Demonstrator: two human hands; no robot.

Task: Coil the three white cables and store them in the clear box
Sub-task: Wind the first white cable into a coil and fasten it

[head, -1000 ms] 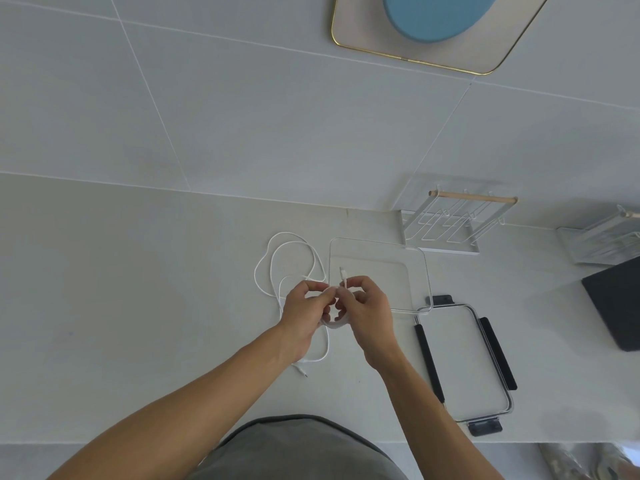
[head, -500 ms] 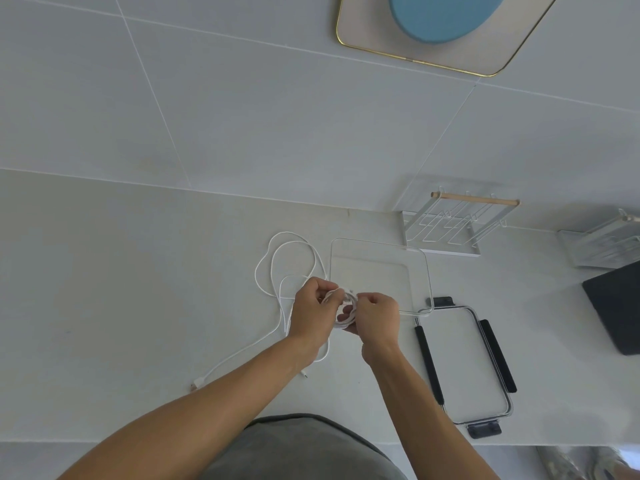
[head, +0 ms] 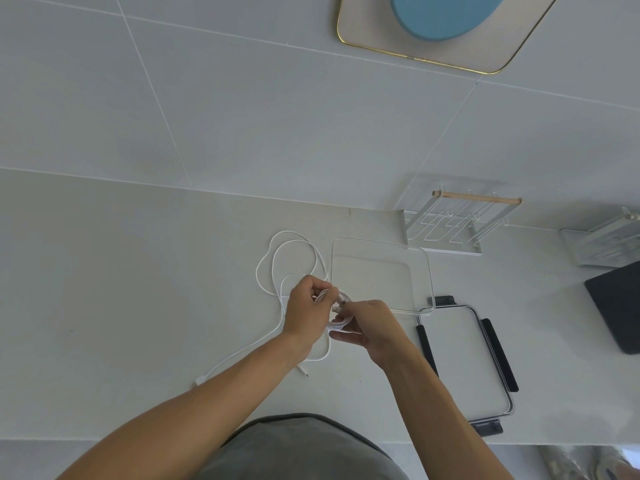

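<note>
Both hands hold one small coil of white cable (head: 341, 322) just above the counter, at the near left corner of the clear box (head: 429, 268). My left hand (head: 306, 311) pinches the coil's left side. My right hand (head: 372, 325) grips its right side, with a plug end between the fingers. The box stands open with nothing visible inside. Loose white cables (head: 273, 265) lie in loops on the counter left of the box; one strand runs toward me and ends in a plug (head: 200, 380). A second plug (head: 304, 372) lies near my left forearm.
The box's lid (head: 462, 362) with black clips lies to the right of my right arm. A white wire rack (head: 446, 230) with a wooden bar stands behind the box. A dark flat object (head: 616, 303) sits at the right edge, and a second rack (head: 606, 244) behind it.
My hands have kept winding the cable and the coil has grown tighter. My right hand dropped lower on the coil, and the upright plug end is now tucked in between my fingers.
</note>
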